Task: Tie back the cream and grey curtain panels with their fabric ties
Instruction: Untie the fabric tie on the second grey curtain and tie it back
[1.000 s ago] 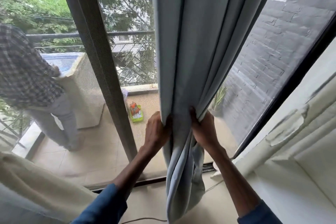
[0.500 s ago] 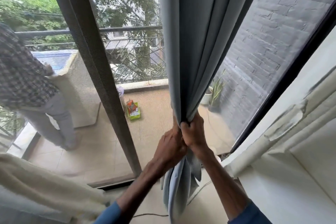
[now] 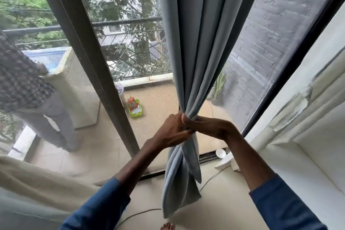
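Observation:
The grey curtain panel (image 3: 201, 33) hangs in front of the glass door, gathered into a narrow bunch at mid height. My left hand (image 3: 171, 132) and my right hand (image 3: 209, 127) meet at that bunch, both closed around the cloth, fingers touching. Below my hands the grey cloth falls loose toward the floor. A cream curtain panel (image 3: 31, 183) lies draped across the lower left. Another cream panel (image 3: 306, 99) hangs at the right against the wall. No separate fabric tie can be made out; my hands hide the gathered spot.
A dark door frame post (image 3: 89, 58) runs diagonally left of the grey curtain. Outside on the balcony stand a person in a checked shirt (image 3: 24, 84), a green tray (image 3: 135, 108) and a potted plant (image 3: 218, 87). A cable (image 3: 211, 179) crosses the floor. My bare foot (image 3: 168, 227) shows at the bottom.
My hands came together from either side of the grey curtain and squeezed it into a tight bunch. The view shifted slightly left and down.

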